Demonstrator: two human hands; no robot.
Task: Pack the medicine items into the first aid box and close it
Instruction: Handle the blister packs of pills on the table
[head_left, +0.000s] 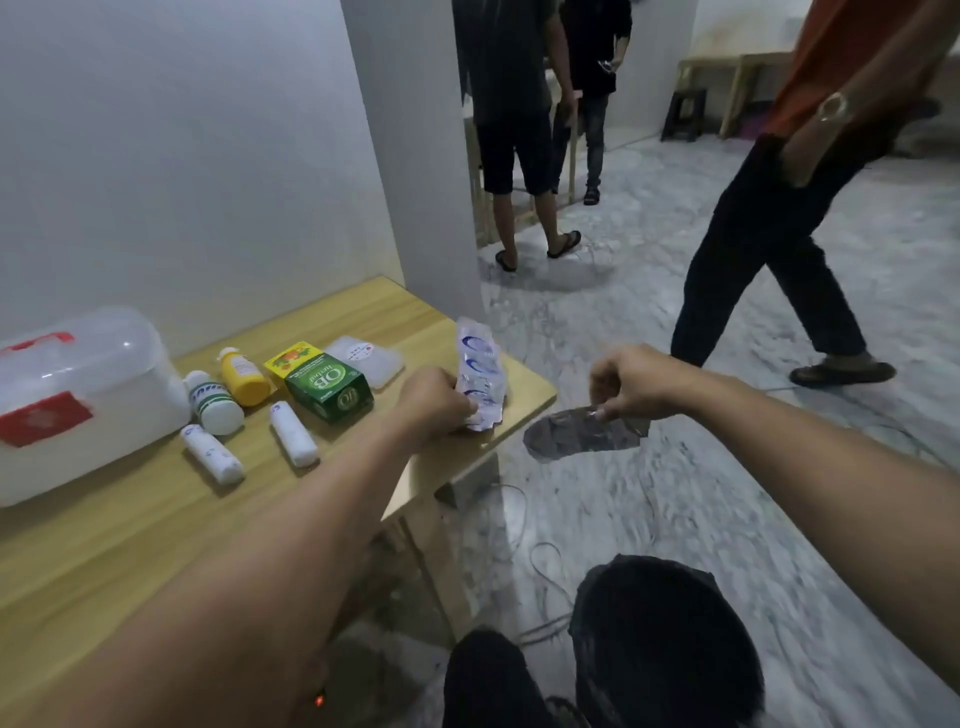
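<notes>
The closed translucent first aid box (78, 395) with red labels stands at the table's left. Beside it lie a white-green bottle (213, 402), a yellow bottle (243, 376), a green carton (327, 387), two white bandage rolls (212, 453) (293, 434) and a clear flat pouch (366, 358). My left hand (434, 400) grips a blue-white blister strip (480, 374) near the table's right edge. My right hand (631, 387) pinches a silvery foil strip (584, 434) in the air beyond the table's edge.
The wooden table (130, 530) ends just right of the blister strip. A white partition wall (208, 156) backs it. Three people stand or walk on the marble floor (727, 493) to the right. My dark-clothed knees (665, 649) are at the bottom.
</notes>
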